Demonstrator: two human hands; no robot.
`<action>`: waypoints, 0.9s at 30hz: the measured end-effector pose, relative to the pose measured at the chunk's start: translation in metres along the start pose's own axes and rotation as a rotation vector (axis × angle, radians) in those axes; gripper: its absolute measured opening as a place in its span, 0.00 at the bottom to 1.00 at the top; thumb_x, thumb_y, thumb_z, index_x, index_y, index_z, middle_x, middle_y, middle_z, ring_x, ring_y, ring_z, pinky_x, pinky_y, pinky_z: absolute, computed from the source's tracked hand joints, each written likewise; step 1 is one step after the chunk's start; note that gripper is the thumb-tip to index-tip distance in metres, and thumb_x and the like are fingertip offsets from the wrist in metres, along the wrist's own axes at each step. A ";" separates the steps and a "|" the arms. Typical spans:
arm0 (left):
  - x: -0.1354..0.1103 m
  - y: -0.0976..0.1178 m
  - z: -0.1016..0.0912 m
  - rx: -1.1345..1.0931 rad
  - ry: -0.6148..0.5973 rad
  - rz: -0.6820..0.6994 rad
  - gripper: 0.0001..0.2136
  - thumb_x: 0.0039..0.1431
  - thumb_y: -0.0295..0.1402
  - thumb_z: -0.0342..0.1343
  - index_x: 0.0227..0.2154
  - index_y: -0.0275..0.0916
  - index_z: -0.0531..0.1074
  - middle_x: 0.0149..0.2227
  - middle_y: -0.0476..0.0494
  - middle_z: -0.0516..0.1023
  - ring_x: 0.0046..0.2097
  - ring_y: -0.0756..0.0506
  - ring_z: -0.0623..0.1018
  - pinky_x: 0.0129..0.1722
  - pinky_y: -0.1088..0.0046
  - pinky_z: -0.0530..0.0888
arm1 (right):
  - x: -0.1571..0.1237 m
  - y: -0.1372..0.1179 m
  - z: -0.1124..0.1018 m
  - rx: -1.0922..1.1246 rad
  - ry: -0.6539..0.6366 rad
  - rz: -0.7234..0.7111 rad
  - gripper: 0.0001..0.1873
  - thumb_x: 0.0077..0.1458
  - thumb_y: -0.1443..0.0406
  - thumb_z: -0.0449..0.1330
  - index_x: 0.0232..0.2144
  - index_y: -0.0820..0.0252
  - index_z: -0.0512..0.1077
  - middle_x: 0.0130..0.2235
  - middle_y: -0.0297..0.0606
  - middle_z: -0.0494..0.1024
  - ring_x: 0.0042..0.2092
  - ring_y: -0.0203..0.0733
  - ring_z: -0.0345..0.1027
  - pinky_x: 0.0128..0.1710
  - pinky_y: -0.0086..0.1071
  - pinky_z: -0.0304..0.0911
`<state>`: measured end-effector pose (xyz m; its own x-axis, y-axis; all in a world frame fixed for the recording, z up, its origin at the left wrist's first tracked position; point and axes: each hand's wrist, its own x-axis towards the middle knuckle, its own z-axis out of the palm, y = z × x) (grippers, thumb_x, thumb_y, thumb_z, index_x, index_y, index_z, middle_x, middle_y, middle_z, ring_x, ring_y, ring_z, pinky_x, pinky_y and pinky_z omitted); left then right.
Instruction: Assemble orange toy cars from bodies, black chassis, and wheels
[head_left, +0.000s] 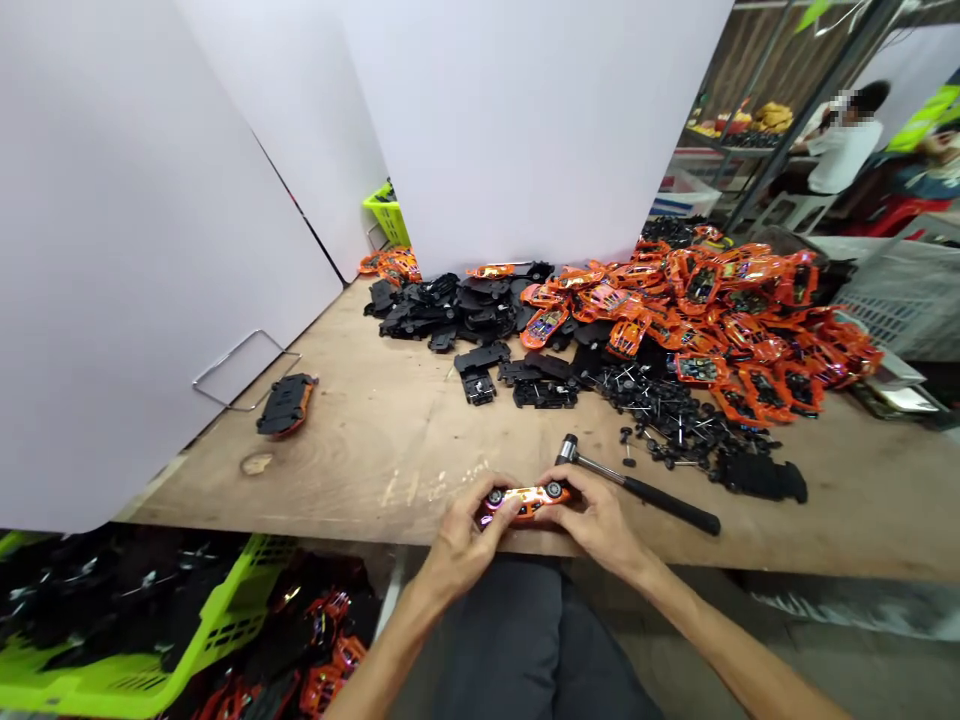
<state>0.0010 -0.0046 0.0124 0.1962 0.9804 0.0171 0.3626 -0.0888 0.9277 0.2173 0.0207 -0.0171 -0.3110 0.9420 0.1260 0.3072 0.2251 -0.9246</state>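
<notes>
Between my two hands, at the front edge of the wooden table, is an orange toy car (527,500), held with its wheels facing up and away from me. My left hand (466,522) grips its left end, thumb on the near side. The right end is pinched by my right hand (594,515). Just beyond my right hand lies a hammer (637,487) with a black handle and a metal head. To the left, another toy car (287,404) rests upside down, its black underside showing. The underside of the held car is mostly turned from view.
Orange car bodies (742,290) are heaped at the back right. Black chassis plates (450,310) pile up at back centre. Wheel axles (667,410) lie loose before them. A green basket (217,610) stands below the table at left. White panels (517,130) wall the back. A person (840,145) sits far right.
</notes>
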 end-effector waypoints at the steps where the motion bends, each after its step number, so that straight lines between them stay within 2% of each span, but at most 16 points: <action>1: 0.000 0.007 -0.006 0.077 -0.078 0.064 0.12 0.72 0.40 0.51 0.46 0.43 0.77 0.43 0.43 0.83 0.43 0.42 0.80 0.46 0.67 0.74 | 0.000 -0.006 -0.004 -0.011 -0.034 -0.002 0.09 0.59 0.66 0.66 0.43 0.54 0.77 0.41 0.35 0.82 0.41 0.44 0.76 0.41 0.34 0.70; 2: -0.001 0.014 -0.011 0.168 -0.150 0.133 0.12 0.72 0.40 0.51 0.49 0.43 0.76 0.47 0.42 0.83 0.47 0.41 0.80 0.50 0.65 0.73 | 0.001 -0.014 -0.008 -0.027 -0.063 -0.007 0.09 0.60 0.67 0.64 0.44 0.54 0.77 0.41 0.36 0.82 0.42 0.44 0.76 0.42 0.34 0.70; 4: -0.005 0.027 -0.012 0.365 -0.215 0.243 0.17 0.66 0.43 0.59 0.54 0.43 0.74 0.51 0.38 0.81 0.52 0.36 0.78 0.57 0.57 0.70 | 0.001 -0.036 -0.015 -0.072 -0.110 0.001 0.09 0.61 0.67 0.63 0.44 0.55 0.77 0.43 0.37 0.83 0.43 0.44 0.76 0.43 0.34 0.70; 6: -0.011 0.036 -0.004 0.518 -0.156 0.245 0.25 0.56 0.45 0.67 0.53 0.39 0.73 0.51 0.33 0.79 0.54 0.30 0.75 0.60 0.49 0.67 | 0.002 -0.057 -0.020 -0.106 -0.142 0.050 0.08 0.62 0.65 0.63 0.44 0.56 0.77 0.42 0.37 0.83 0.43 0.44 0.77 0.43 0.34 0.70; 8: -0.019 0.038 0.011 0.516 -0.035 0.130 0.22 0.52 0.41 0.68 0.48 0.37 0.74 0.47 0.32 0.79 0.52 0.29 0.75 0.58 0.46 0.66 | 0.003 -0.070 -0.028 -0.108 -0.178 0.078 0.09 0.66 0.60 0.62 0.45 0.57 0.77 0.42 0.37 0.83 0.43 0.44 0.77 0.43 0.34 0.70; 10: -0.028 0.034 0.026 0.306 0.040 -0.059 0.15 0.53 0.35 0.64 0.43 0.38 0.74 0.43 0.36 0.77 0.47 0.33 0.75 0.53 0.53 0.68 | 0.004 -0.068 -0.041 -0.163 -0.161 0.030 0.14 0.70 0.56 0.58 0.49 0.56 0.76 0.45 0.39 0.83 0.44 0.44 0.77 0.44 0.35 0.71; 11: -0.034 0.032 0.032 0.119 0.022 -0.165 0.13 0.53 0.34 0.62 0.42 0.38 0.73 0.40 0.39 0.76 0.43 0.36 0.75 0.49 0.58 0.69 | 0.004 -0.061 -0.050 -0.252 -0.115 -0.020 0.16 0.70 0.55 0.57 0.52 0.56 0.75 0.48 0.41 0.81 0.47 0.46 0.76 0.46 0.37 0.71; 14: -0.048 0.022 0.048 -0.712 -0.199 -0.512 0.12 0.51 0.34 0.60 0.39 0.37 0.71 0.30 0.50 0.67 0.31 0.47 0.67 0.37 0.69 0.66 | 0.002 -0.026 -0.075 -0.705 0.043 -0.178 0.18 0.68 0.55 0.61 0.53 0.57 0.74 0.53 0.50 0.77 0.52 0.55 0.71 0.52 0.47 0.69; 16: -0.053 0.014 0.058 -1.304 -0.326 -0.693 0.14 0.47 0.32 0.59 0.38 0.34 0.70 0.27 0.54 0.60 0.27 0.52 0.61 0.33 0.73 0.64 | -0.001 -0.003 -0.086 -0.931 0.025 -0.260 0.12 0.68 0.58 0.60 0.49 0.58 0.75 0.53 0.52 0.77 0.53 0.58 0.69 0.53 0.52 0.67; 18: -0.054 0.006 0.067 -1.687 -0.319 -0.777 0.14 0.45 0.30 0.59 0.37 0.32 0.69 0.27 0.56 0.59 0.26 0.54 0.62 0.35 0.74 0.66 | -0.005 0.008 -0.090 -0.964 -0.026 -0.312 0.10 0.70 0.62 0.57 0.46 0.58 0.76 0.51 0.51 0.78 0.52 0.57 0.71 0.52 0.51 0.68; 20: -0.052 -0.001 0.073 -1.830 -0.256 -0.803 0.14 0.46 0.28 0.59 0.38 0.30 0.69 0.27 0.53 0.61 0.28 0.52 0.66 0.38 0.72 0.70 | -0.010 0.003 -0.090 -0.863 -0.068 -0.303 0.11 0.72 0.62 0.54 0.48 0.58 0.74 0.49 0.48 0.81 0.47 0.53 0.76 0.48 0.45 0.71; 22: -0.049 -0.005 0.074 -1.864 -0.215 -0.832 0.14 0.47 0.26 0.57 0.39 0.29 0.70 0.29 0.49 0.65 0.31 0.49 0.71 0.42 0.68 0.72 | -0.014 -0.013 -0.087 -0.712 -0.150 -0.289 0.14 0.73 0.63 0.53 0.55 0.57 0.72 0.48 0.45 0.82 0.43 0.48 0.79 0.44 0.39 0.73; 25: -0.045 -0.007 0.070 -1.915 -0.215 -0.895 0.16 0.46 0.23 0.55 0.41 0.28 0.70 0.30 0.46 0.68 0.32 0.48 0.73 0.43 0.67 0.74 | -0.014 -0.038 -0.077 -0.528 -0.307 -0.380 0.23 0.71 0.68 0.51 0.65 0.52 0.67 0.54 0.41 0.82 0.47 0.45 0.80 0.45 0.34 0.75; 27: -0.044 -0.007 0.065 -1.945 -0.239 -0.932 0.16 0.46 0.23 0.54 0.41 0.28 0.69 0.30 0.47 0.67 0.30 0.50 0.72 0.41 0.69 0.75 | -0.013 -0.044 -0.068 -0.438 -0.234 -0.446 0.27 0.69 0.72 0.51 0.66 0.49 0.68 0.55 0.40 0.82 0.50 0.44 0.79 0.48 0.34 0.75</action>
<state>0.0494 -0.0590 -0.0190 0.6944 0.5751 -0.4325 -0.7049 0.6643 -0.2484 0.2694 0.0156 0.0467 -0.6647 0.6676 0.3355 0.4253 0.7073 -0.5647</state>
